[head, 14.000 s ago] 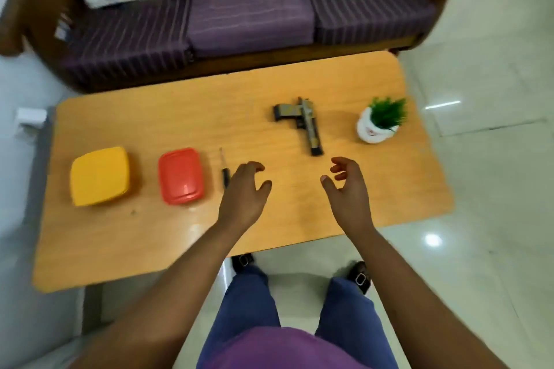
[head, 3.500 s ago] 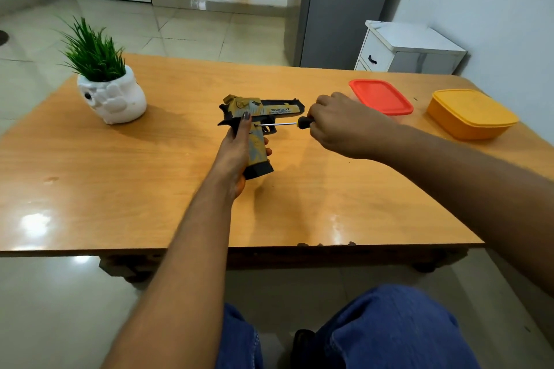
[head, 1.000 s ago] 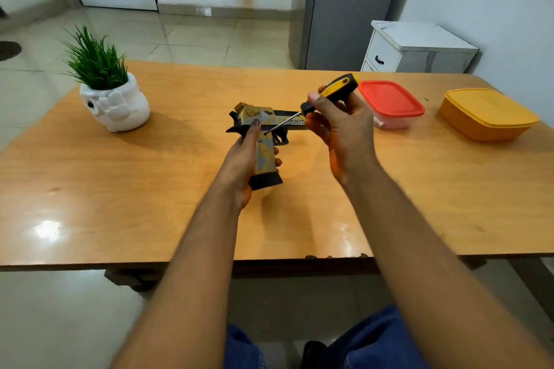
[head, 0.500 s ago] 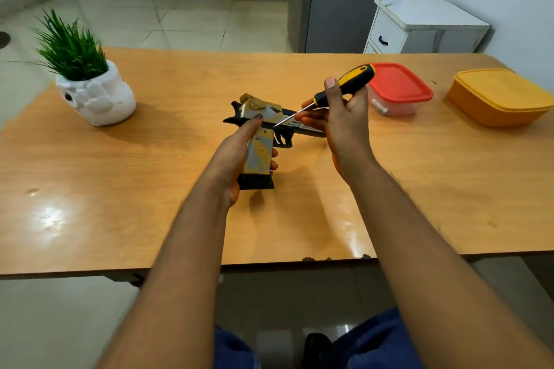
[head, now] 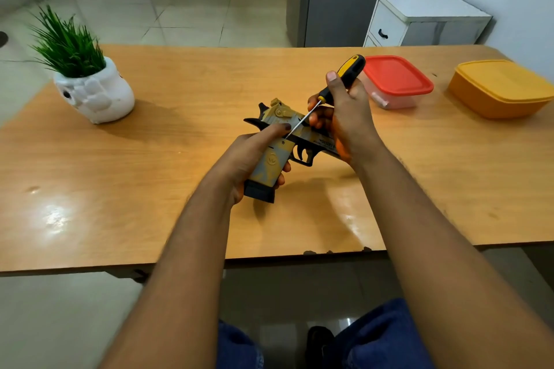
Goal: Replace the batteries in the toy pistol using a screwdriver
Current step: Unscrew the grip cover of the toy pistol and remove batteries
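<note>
The right hand (head: 344,120) covers the pistol's (head: 278,144) muzzle end, and the left hand (head: 248,159), fingers wrapped round the tan grip, hides its back edge. The pistol is held just above the glossy wooden table (head: 120,189). The right fingers clamp the screwdriver's (head: 341,78) black-and-yellow handle; its thin steel tip meets the grip's top. Whether a screw sits there is too small to tell.

Unscrewing tan-and-black plastic toy pistol (head: 277,156) over wooden table (head: 120,189).
Left hand (head: 245,159) grips handle; right hand (head: 344,117) angles yellow-black-handled screwdriver (head: 338,84), tip on grip.
</note>
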